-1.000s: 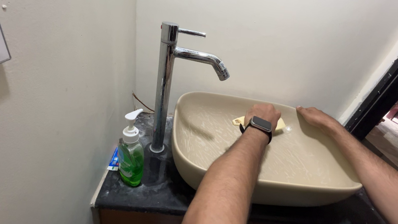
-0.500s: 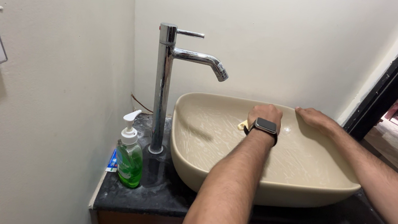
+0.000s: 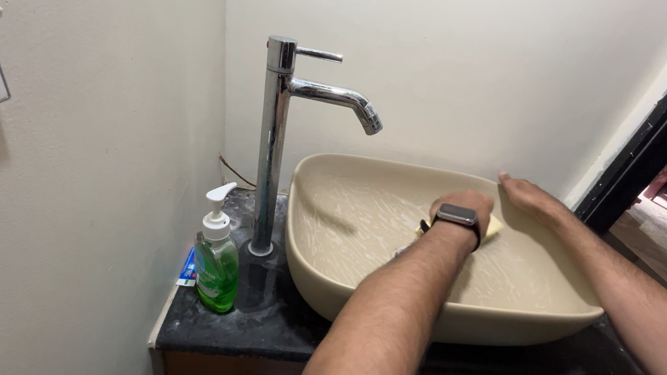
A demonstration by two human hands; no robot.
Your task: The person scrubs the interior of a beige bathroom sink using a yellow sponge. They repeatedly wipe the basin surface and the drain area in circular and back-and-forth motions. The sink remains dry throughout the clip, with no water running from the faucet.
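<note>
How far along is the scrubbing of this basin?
Done: soapy streaks already cover much of the inside of the beige basin. In hand: the left hand presses a yellow sponge against the back wall, while the right hand rests on the back rim. Left: the suds are not rinsed; no water runs from the chrome tap.

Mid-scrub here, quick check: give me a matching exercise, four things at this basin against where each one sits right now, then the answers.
Things:
1. left hand
2. right hand
3. soap bottle
4. tap

Places:
A. on the dark counter, left of the tap's base
B. inside the basin, on a yellow sponge
C. upright between the wall corner and the basin, spout over the bowl
D. on the basin's far rim

Pairs: 1-B, 2-D, 3-A, 4-C
</note>
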